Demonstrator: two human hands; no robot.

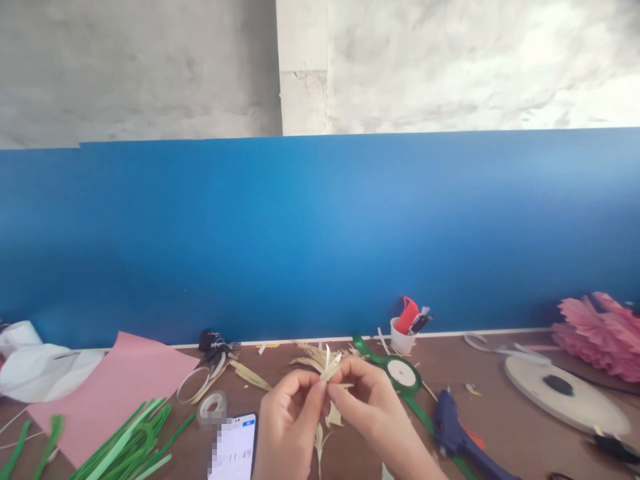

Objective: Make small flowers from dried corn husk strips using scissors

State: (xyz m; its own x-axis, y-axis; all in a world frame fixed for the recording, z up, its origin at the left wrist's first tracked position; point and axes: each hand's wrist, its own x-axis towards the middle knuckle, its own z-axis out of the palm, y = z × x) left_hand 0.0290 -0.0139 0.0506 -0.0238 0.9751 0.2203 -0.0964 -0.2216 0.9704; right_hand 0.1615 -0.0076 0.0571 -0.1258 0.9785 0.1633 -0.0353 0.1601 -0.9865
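Note:
Both hands meet at the front middle of the table, fingertips almost touching. My left hand (295, 417) is closed in a pinch on a pale, straw-coloured strip (327, 368), which looks like dried husk or leaf. From the other side my right hand (364, 400) pinches the same strip near its base. The strip's pointed ends stick up above the fingers. More pale dried pieces (307, 360) lie behind the hands, and another pale piece (320, 443) shows below them. The fingers partly hide where the strip is gripped.
Left are a phone (240, 447), a tape roll (212, 408), green stems (135, 440) and pink paper (115, 393). Right are a green ribbon spool (403, 375), a blue glue gun (453, 423), a white cup (401, 340) with tools, an oval board (590, 407) and pink paper ruffles (595, 340).

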